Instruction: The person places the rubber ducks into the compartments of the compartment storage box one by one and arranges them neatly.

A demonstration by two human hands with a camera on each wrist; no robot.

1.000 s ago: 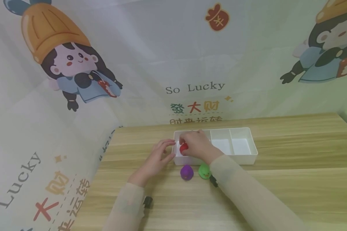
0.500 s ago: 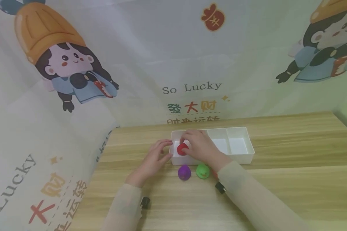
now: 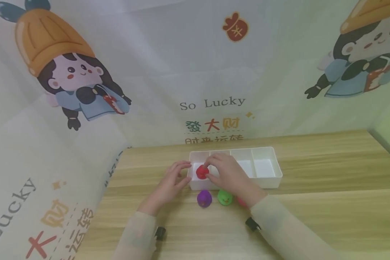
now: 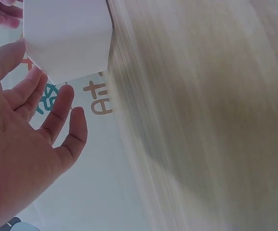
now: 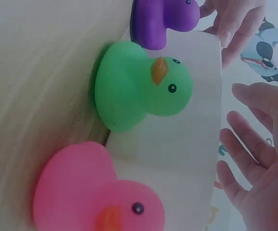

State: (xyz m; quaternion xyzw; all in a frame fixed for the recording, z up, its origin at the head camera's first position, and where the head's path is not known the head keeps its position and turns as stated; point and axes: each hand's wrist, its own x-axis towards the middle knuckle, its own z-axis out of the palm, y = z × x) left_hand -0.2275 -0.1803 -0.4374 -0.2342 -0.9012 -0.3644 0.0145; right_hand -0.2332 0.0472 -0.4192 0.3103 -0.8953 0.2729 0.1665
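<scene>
A red rubber duck sits in the leftmost compartment of a white divided tray. My right hand is over the tray, thumb and fingertips beside the duck's right side. In the right wrist view, that hand's fingers are spread above the tray's rim. My left hand is at the tray's left end, its fingertips touching the rim; the left wrist view shows its fingers loosely bent against the white end wall. A purple duck, a green duck and a partly hidden pink duck stand before the tray.
The tray stands on a wooden table, near a printed cloth backdrop behind and at the left. Thin dividers part the tray's compartments. A black device is on the right wrist, another on the left.
The right hand has drawn slightly right and let go of the red duck, which now shows more fully in the left compartment. The left hand stays at the tray's end. The head view has shifted slightly.
</scene>
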